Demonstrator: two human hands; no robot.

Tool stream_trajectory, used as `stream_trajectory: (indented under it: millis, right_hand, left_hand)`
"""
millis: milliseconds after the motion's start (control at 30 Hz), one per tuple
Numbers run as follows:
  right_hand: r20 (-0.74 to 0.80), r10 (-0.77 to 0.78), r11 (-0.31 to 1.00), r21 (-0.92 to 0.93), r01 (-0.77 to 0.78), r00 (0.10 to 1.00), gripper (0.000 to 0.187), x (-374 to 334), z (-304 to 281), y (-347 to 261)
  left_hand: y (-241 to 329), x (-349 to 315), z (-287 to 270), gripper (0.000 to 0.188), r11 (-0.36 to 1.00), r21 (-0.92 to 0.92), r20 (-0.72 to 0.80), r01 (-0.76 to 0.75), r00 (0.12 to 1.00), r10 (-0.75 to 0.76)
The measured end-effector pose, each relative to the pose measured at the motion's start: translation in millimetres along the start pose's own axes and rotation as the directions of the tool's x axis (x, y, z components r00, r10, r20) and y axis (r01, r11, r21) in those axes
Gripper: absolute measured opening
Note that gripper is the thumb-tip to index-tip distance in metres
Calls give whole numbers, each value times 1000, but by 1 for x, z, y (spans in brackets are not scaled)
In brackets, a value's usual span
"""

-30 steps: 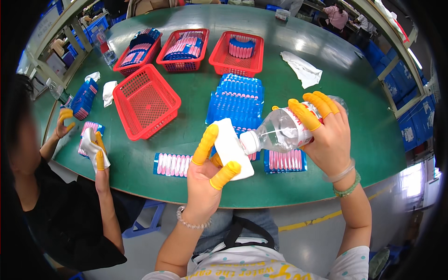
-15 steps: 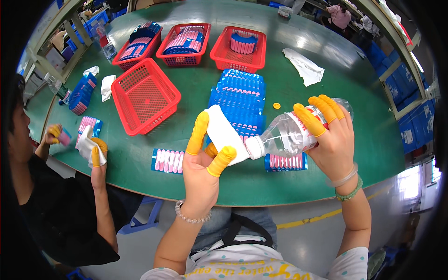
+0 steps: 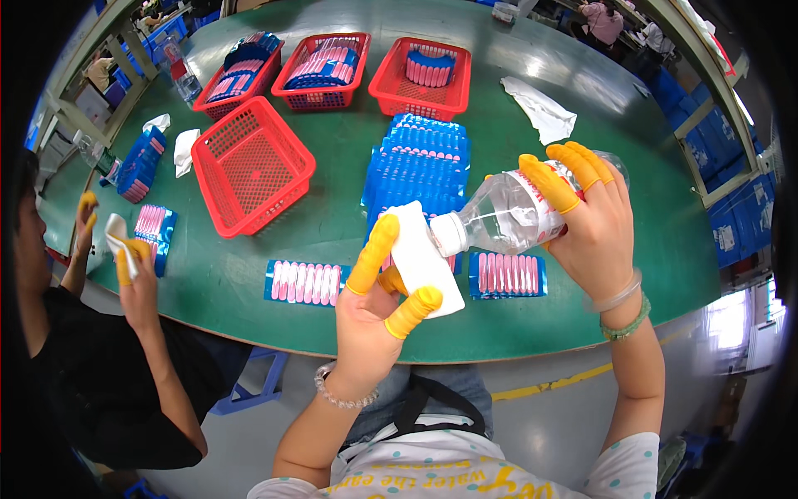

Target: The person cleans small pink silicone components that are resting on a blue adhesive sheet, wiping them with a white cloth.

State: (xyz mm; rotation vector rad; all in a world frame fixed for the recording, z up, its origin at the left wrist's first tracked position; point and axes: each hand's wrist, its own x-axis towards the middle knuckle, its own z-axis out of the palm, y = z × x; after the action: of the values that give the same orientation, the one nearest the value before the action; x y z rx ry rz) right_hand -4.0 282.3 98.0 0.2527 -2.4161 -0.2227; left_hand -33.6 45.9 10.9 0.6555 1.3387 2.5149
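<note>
Clear plastic bottle (image 3: 505,220), its label (image 3: 540,219) red-lettered, gripped and tilted in my right hand (image 3: 594,229), white cap (image 3: 449,234) against the white cloth (image 3: 424,266) pinched in my left hand (image 3: 370,320), both above the green worktop (image 3: 532,328). Behind, three red baskets (image 3: 417,104) hold pink-and-blue strips (image 3: 324,71); more lie nearer me.

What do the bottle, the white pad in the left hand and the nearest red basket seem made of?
Bottle: likely clear, glossy plastic; see-through with bright highlights.
White pad: matte, probably cloth, possibly paper; no shine, weave too small to tell.
Nearest red basket: probably moulded plastic, slightly glossy; uniform red, regular holes.
</note>
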Motion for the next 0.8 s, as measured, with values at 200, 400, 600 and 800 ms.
stream_trajectory:
  millis: [200, 400, 600, 800]
  right_hand:
    - [40, -30, 999, 17, 29, 999, 58, -4, -5, -2]
    - [62, -47, 999, 25, 46, 997, 58, -3, -8, -3]
    - [56, 4, 996, 92, -9, 998, 62, -2, 3, 0]
    - [300, 203, 704, 617, -352, 932, 72, -6, 25, 9]
  left_hand:
    - [-1, 6, -5, 79, 996, -82, -89, 33, 995, -40]
    - [-1, 1, -3, 79, 997, -70, -107, 33, 993, -40]
    - [1, -2, -3, 79, 998, -64, -33, 23, 999, -25]
    - [16, 3, -1, 74, 997, -28, -168, -71, 984, 65]
